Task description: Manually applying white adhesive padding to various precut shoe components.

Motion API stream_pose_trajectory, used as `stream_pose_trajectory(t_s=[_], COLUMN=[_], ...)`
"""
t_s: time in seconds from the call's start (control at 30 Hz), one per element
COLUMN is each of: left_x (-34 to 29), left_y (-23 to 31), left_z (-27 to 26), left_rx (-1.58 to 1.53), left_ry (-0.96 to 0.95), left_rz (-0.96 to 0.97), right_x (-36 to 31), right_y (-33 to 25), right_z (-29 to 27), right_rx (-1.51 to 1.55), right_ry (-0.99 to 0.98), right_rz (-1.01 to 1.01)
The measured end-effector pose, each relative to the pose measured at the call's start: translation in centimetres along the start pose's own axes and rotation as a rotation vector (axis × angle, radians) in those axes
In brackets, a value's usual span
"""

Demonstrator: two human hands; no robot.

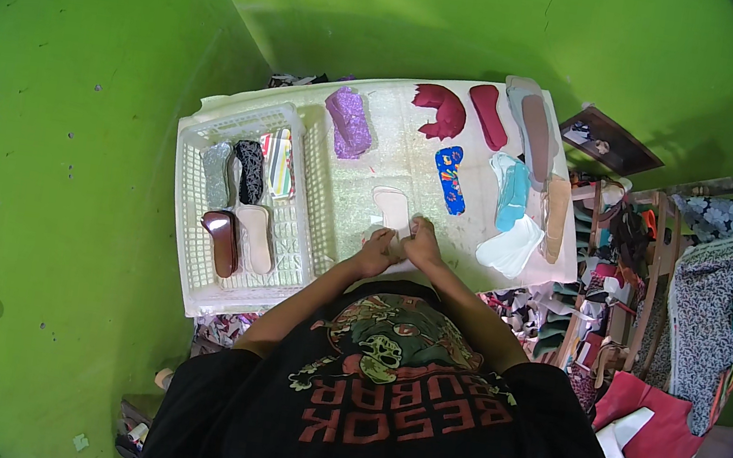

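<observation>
A cream insole (391, 207) lies at the near middle of the white tabletop, its far end pointing away from me. My left hand (376, 253) and my right hand (423, 245) meet at its near end, fingers bent and pressed together around it. The hands partly cover that end, and my fingertips are small here. Just beyond the right hand lies a blue insole-shaped piece (451, 180) with a colourful print. White pieces (510, 246) and teal pieces (512, 193) lie to the right.
On the left stands a white plastic basket (305, 192) holding several insoles, among them a glossy brown one (220, 244). Purple pieces (348, 123) and maroon pieces (440, 114) lie along the far side. A rack (645, 278) of scraps and fabric stands right of the table. Green walls enclose the corner.
</observation>
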State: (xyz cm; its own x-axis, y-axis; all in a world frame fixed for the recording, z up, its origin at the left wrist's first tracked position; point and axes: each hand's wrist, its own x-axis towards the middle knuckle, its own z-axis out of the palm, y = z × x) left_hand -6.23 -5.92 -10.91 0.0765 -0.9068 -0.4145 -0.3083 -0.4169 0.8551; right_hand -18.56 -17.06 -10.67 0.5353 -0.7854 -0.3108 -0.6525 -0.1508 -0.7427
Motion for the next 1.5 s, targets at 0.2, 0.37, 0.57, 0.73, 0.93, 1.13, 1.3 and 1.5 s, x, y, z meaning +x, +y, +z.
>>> stream_pose_trajectory(t_s=[0.2,0.37,0.57,0.73,0.93,1.13,1.3,1.5], left_x=[-0.3,0.0,-0.8,-0.7,-0.5,-0.8,-2.0,-2.2], left_y=[0.0,-1.2,-1.0,-0.2,0.6,2.5,5.9,4.9], left_z=[0.0,0.6,0.5,0.6,-0.3,-0.7,-1.3,-1.2], left_rx=[0.062,0.092,0.008,-0.158,-0.482,-0.562,-0.693,-0.596], left_ry=[-0.025,0.005,0.147,0.361,0.366,0.273,0.073,-0.027], left_rz=[0.046,0.104,0.096,0.118,-0.108,0.124,0.202,0.138], right_x=[0.5,0.4,0.0,0.8,-0.1,-0.3,0.2,1.1], right_y=[0.7,0.7,-0.5,1.4,-1.0,-3.3,-4.1,-3.9], right_z=[0.1,-0.2,-0.4,0.3,-1.0,-1.6,-2.6,-3.5], right_rx=[-0.011,0.011,0.104,0.401,0.723,0.86,1.001,0.967], right_ry=[0.011,0.05,-0.04,-0.062,-0.283,-0.243,-0.153,-0.046], right_rz=[-0.047,-0.039,0.054,-0.059,0.076,0.075,0.116,0.091])
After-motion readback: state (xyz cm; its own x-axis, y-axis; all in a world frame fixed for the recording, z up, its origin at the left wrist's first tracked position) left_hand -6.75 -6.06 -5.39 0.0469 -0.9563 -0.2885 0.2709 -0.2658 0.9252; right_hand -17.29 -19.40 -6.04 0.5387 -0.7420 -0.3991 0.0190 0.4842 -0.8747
